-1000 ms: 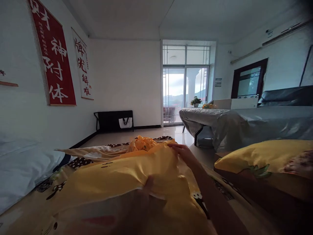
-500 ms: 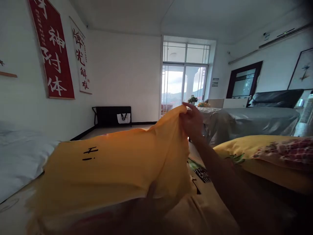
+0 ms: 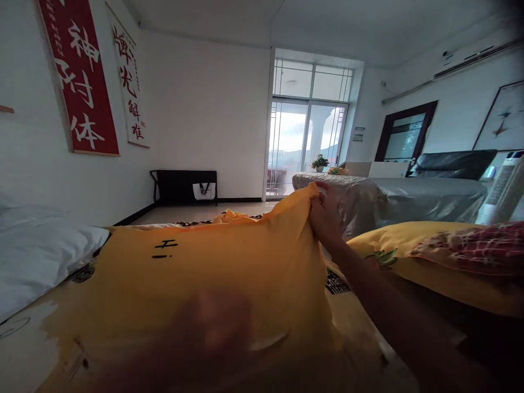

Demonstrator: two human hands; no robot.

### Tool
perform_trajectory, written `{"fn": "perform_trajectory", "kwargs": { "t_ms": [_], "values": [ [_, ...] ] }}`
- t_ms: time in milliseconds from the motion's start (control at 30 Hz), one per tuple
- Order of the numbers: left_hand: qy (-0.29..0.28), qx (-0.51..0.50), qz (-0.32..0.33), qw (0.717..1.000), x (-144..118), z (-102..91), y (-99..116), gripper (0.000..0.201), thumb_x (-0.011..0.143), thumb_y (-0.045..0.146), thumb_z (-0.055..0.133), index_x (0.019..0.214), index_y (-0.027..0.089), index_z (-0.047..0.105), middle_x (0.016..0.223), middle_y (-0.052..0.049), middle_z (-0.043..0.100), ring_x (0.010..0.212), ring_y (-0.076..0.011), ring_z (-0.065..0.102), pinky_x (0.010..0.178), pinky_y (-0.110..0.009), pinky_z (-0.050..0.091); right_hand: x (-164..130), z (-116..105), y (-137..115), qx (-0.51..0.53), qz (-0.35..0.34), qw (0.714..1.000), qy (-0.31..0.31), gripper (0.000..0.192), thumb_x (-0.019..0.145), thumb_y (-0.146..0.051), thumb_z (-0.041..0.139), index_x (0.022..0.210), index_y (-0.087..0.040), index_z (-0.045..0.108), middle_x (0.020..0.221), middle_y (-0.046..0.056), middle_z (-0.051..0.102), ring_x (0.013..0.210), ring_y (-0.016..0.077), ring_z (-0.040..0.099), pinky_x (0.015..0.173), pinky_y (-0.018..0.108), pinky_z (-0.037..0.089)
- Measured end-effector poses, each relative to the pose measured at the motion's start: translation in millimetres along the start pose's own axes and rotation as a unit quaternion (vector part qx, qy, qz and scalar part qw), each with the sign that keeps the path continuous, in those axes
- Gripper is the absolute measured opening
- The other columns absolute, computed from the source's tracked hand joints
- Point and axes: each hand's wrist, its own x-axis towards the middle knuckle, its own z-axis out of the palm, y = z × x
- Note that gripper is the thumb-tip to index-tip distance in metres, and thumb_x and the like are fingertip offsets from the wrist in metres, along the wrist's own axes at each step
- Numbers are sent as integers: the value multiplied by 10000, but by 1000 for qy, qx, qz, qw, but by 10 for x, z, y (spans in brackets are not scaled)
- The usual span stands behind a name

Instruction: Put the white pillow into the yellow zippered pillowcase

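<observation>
A yellow pillowcase point(image 3: 229, 256) with a short black print spreads across the bed in front of me. My right hand point(image 3: 326, 217) pinches its far right corner and holds it raised, so the cloth slopes down from there. Low in the middle, my left hand point(image 3: 221, 316) is a dark smear over the near part of the cloth. Motion blur hides its fingers, and I cannot tell whether it touches the fabric.
At the left lies a white pillow or quilt point(image 3: 36, 256). A yellow pillow point(image 3: 393, 240) with a red patterned part rests at the right. Beyond the bed stand a plastic-covered piece of furniture point(image 3: 429, 196) and a black low stand point(image 3: 180, 188) with a white bag point(image 3: 203, 191).
My left hand has come up from the lower edge over the cloth. The pillowcase lies flatter and wider. My right hand still grips the corner, slightly lower and further right.
</observation>
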Motion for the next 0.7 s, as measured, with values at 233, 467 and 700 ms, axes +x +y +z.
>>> {"fn": "perform_trajectory", "kwargs": {
  "t_ms": [233, 467, 700],
  "values": [
    [-108, 97, 150, 978, 816, -505, -260, 505, 897, 474, 370, 1232, 163, 584, 1278, -107, 599, 1173, -283, 539, 1026, -411, 359, -95, -115, 116, -180, -179, 967, 37, 445, 749, -199, 378, 1170, -167, 520, 943, 100, 601, 749, 211, 560, 755, 379, 446],
    [-137, 129, 190, 964, 560, -617, -401, 485, 894, 554, 337, 1017, 192, 635, 1037, -70, 685, 946, -232, 593, 854, -296, 414, -41, -301, 381, -43, 53, 998, -12, 504, 733, -318, 478, 1212, -163, 483, 968, 104, 627, 769, 215, 577, 708, 364, 470],
    [-35, 234, 174, 956, 507, -734, -460, 419, 890, 415, 290, 1005, 197, 629, 916, -96, 673, 868, -248, 610, 767, -318, 416, -436, -253, 375, 6, 196, 965, -173, 483, 720, -629, 508, 836, -173, 620, 744, 89, 652, 654, 211, 575, 549, 299, 420]
  ]
}}
